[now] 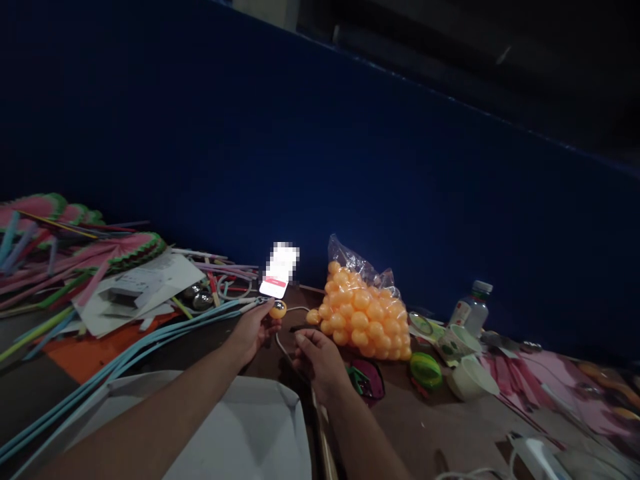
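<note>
My left hand (pixel 253 331) pinches a small orange ball (pixel 278 309) between its fingertips, just below a lit phone (pixel 278 272) propped against the blue wall. My right hand (pixel 317 360) is closed round a thin dark tool (pixel 300 328) whose tip points toward the ball; a pale cord (pixel 283 347) loops between the two hands. A clear plastic bag of orange balls (pixel 363 317) lies right beside my right hand.
Long light-blue sticks (pixel 125 363) and pink-and-green paper fans (pixel 125 250) cover the left side with white papers (pixel 145 287). A white sheet (pixel 250 427) lies near me. Right of the bag: green lid (pixel 426 369), white cups (pixel 467 377), a bottle (pixel 473 308), pink paper (pixel 525 380).
</note>
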Available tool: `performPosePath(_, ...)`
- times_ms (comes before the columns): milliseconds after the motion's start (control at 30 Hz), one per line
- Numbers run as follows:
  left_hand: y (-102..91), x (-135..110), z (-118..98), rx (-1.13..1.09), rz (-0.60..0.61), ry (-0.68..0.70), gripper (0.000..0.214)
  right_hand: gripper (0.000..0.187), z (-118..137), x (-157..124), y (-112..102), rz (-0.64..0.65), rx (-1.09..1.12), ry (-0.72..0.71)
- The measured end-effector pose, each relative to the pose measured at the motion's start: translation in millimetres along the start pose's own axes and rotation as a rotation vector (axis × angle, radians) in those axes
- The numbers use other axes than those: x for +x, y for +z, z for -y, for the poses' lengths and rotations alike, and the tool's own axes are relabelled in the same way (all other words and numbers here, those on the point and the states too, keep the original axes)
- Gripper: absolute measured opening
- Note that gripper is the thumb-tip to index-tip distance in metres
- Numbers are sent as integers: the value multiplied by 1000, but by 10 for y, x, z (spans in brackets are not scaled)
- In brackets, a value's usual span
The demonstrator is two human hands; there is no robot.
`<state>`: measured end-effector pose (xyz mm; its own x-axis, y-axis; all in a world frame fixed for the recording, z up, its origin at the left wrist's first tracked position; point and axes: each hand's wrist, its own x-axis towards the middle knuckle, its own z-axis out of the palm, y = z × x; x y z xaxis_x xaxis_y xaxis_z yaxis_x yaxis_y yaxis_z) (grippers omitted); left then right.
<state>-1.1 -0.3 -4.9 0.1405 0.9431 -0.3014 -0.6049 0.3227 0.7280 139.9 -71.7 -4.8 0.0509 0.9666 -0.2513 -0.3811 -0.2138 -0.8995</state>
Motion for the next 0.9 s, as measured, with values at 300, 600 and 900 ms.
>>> performPosePath(300,18,-3,3,-23,23,18,12,34,68,-28,18,62,70,-18)
performPosePath(600,22,-38,-16,-19,172,-14,16,34,116,-33,28,40,56,-88)
performPosePath(900,9,-74,-18,58,240,44,19,34,191,-39,51,19,99,-94)
